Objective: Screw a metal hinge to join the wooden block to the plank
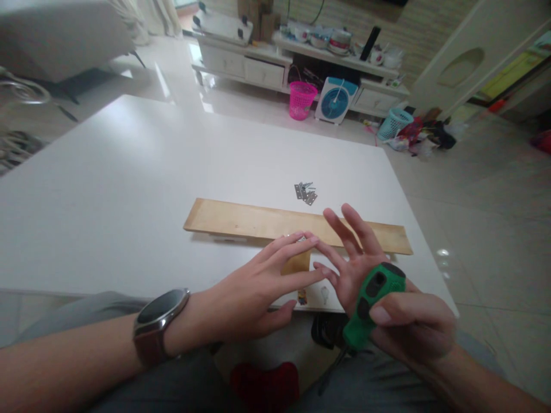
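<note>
A green screwdriver (376,292) is in my right hand (359,272), held by the thumb against the palm; its dark shaft points down past the table edge and its other fingers are spread. My left hand (267,275) is open, fingers stretched over a short wooden piece (299,264) that it partly hides. Its fingertips come close to my right fingers; whether they touch I cannot tell. Beyond both hands a long wooden board (258,222) lies across the white table. Behind that board sits a small pile of metal hinges and screws (306,194).
The white table (150,172) has small stickers (302,297) at its near edge. Across the floor stand a low cabinet (264,71), a pink basket (302,100), a blue-and-white fan (336,100) and a light blue basket (394,124) beside bags. A sofa (64,40) is at the far left.
</note>
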`<state>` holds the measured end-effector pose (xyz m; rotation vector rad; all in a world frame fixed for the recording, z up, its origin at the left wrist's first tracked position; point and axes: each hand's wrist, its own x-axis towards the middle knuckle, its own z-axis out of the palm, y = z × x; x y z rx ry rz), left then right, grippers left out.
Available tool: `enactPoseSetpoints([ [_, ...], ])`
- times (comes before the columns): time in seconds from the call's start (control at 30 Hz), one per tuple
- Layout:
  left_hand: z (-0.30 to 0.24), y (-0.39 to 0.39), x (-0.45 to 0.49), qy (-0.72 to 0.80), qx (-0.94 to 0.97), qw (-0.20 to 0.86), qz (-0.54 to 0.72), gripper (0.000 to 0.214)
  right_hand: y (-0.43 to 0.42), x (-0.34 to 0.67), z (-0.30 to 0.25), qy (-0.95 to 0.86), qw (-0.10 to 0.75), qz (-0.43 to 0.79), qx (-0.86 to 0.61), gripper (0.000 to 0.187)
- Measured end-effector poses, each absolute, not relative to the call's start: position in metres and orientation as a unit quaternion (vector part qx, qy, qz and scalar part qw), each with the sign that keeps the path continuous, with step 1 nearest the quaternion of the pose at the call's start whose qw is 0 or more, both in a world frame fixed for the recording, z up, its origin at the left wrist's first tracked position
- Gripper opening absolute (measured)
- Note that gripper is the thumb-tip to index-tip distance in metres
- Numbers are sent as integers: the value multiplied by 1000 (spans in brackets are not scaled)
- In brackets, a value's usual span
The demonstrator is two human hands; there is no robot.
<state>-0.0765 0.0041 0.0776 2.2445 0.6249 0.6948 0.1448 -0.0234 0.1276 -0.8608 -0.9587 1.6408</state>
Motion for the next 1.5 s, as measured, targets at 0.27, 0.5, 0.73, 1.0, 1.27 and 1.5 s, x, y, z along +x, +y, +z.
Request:
enactPoseSetpoints([
  [0.27, 90, 16, -77, 345, 785, 438, 269, 14, -25, 151, 141, -409, 517, 638, -398, 65],
  [0.5, 93, 17, -75, 348, 784, 443, 259, 16, -26, 146, 135, -370, 499, 679, -391, 48],
  [0.73, 92, 17, -75, 356, 784, 441, 253, 15, -24, 147, 135, -347, 493, 649, -465, 31],
  [1.0, 90, 17, -76, 355, 784, 450, 241, 15, -23, 145, 133, -331, 503, 617, -507, 22],
  [1.27, 83, 13, -73, 433, 682, 559, 187, 16, -22, 143, 132, -330, 509, 622, -495, 21],
  [1.5, 57, 9, -72, 500, 597, 607, 162, 41, -24, 143, 131, -326, 510, 621, -498, 21],
])
